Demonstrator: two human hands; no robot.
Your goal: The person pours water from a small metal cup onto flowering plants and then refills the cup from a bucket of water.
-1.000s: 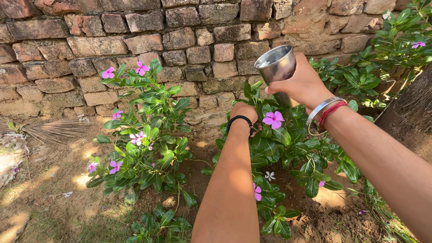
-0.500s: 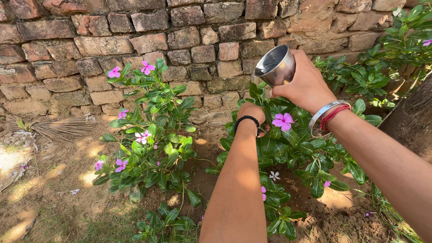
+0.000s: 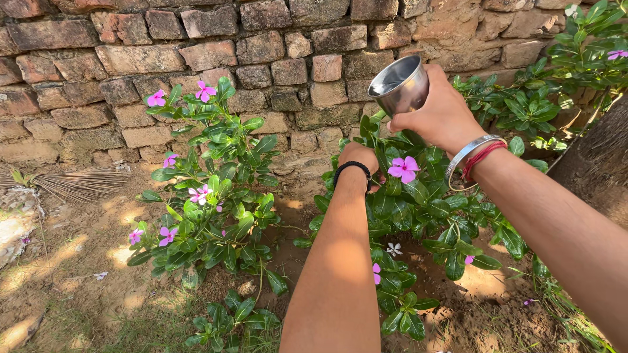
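Note:
My right hand [image 3: 445, 112] grips a shiny steel cup [image 3: 399, 85], tilted with its mouth toward the upper left, above a leafy plant [image 3: 418, 216] with pink flowers. A steel bangle and red thread circle that wrist. My left hand [image 3: 358, 157], with a black band on the wrist, reaches into the top leaves of the same plant just below the cup; its fingers are hidden among the leaves. A pink flower [image 3: 403, 168] sits between the two hands.
A second flowering plant [image 3: 209, 196] grows to the left. A rough brick wall [image 3: 196, 59] stands behind. More green shrubs [image 3: 556, 85] fill the upper right. Bare sandy soil [image 3: 72, 261] lies at left with a bundle of dry twigs [image 3: 78, 183].
The view shifted slightly; the cup stays tilted over the plant and both hands keep almost the same places among the leaves.

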